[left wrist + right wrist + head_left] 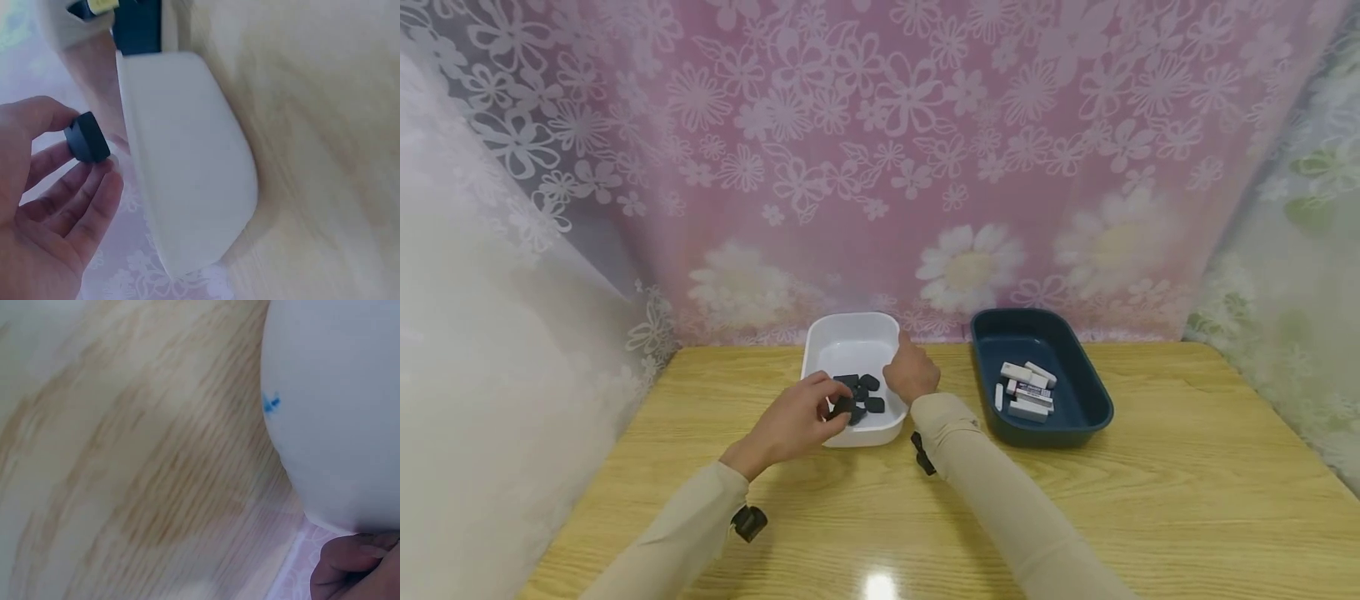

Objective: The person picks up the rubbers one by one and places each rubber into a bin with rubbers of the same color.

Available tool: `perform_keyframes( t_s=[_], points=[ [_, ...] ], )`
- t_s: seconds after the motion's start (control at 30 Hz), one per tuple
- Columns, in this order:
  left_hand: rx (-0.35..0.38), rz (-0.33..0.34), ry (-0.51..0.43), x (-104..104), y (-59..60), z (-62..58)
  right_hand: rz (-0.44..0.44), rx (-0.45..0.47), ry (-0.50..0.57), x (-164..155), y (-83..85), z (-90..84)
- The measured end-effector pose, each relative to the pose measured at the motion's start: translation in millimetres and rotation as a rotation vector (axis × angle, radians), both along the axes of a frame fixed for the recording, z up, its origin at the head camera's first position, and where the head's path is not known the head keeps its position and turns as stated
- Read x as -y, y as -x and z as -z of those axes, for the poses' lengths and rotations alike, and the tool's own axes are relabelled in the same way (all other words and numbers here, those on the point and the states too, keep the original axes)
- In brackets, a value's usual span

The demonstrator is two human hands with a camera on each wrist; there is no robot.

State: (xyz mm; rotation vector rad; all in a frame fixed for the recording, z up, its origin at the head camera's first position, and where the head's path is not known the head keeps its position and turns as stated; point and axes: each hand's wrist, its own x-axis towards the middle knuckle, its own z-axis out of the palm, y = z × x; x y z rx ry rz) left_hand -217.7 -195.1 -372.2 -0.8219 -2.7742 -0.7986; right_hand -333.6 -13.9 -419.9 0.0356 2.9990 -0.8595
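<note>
Over the near left part of the white tub [842,331], my left hand [797,417] pinches a small black block. The left wrist view shows this chunky black block [87,137] with bevelled edges between the thumb and fingertips of the left hand [56,187]. Several more black pieces [874,405] lie in the tub below. My right hand [913,370] is at the tub's right rim with its fingers curled, gripping it. In the right wrist view, part of the right hand [353,565] shows against the tub's white wall [337,412].
A dark blue tub [1086,408] stands to the right, holding several white, eraser-like blocks [1030,410]. Both tubs sit on a wood-grain table [1180,500]. A pink floral curtain [850,167] hangs behind the table.
</note>
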Motion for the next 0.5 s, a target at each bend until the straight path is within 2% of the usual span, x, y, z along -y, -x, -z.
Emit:
perform_keyframes(
  t_s=[0.17,0.3,0.5],
  points=[
    [-0.040,-0.038,0.113,-4,27.4,0.8,0.009,0.007,-0.033,0,0.0,-2.2],
    [-0.042,-0.045,0.195,-2,44.8,3.6,0.008,0.015,-0.043,2,0.9,0.4],
    [-0.030,-0.050,0.251,-7,68.1,8.1,0.031,0.001,-0.040,1,1.9,1.6]
  ],
)
